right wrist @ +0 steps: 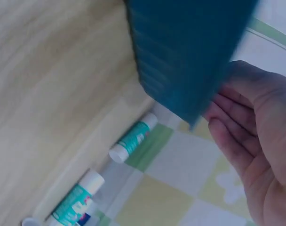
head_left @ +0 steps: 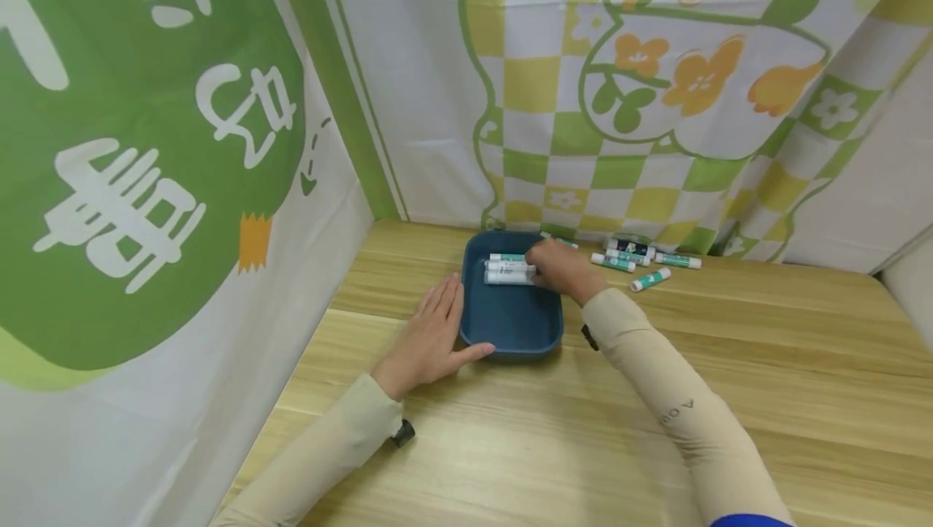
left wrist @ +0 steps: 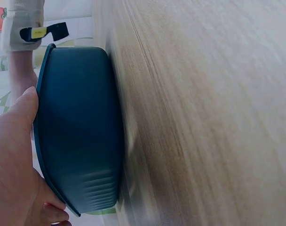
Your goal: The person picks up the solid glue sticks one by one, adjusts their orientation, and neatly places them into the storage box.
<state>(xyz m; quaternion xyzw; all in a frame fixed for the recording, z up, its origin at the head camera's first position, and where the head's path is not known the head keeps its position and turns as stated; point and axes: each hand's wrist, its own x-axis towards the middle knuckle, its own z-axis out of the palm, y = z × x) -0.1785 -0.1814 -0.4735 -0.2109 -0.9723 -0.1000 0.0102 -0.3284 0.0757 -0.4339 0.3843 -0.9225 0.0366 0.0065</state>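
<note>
A dark blue rectangular tray (head_left: pixel 513 325) with rounded corners sits on the table. Several white and teal glue sticks (head_left: pixel 508 277) lie side by side at its far end. My left hand (head_left: pixel 430 337) rests along the tray's left side, fingers straight, thumb extended by the near-left corner. Over the far-right rim reaches my right hand (head_left: pixel 564 268), its curled fingers pinching the right end of a glue stick among those inside. The tray wall hides those fingertips in the right wrist view, where the other fingers of the right hand (right wrist: pixel 256 127) curl loosely outside.
Right of the tray lie more glue sticks: a near one (head_left: pixel 651 279), one at the far right (head_left: pixel 678 260), and a small cluster (head_left: pixel 612 262) including a dark-labelled one (head_left: pixel 630 248). Another stick (head_left: pixel 560 240) lies behind the tray. A patterned curtain (head_left: pixel 532 163) borders the table's back edge.
</note>
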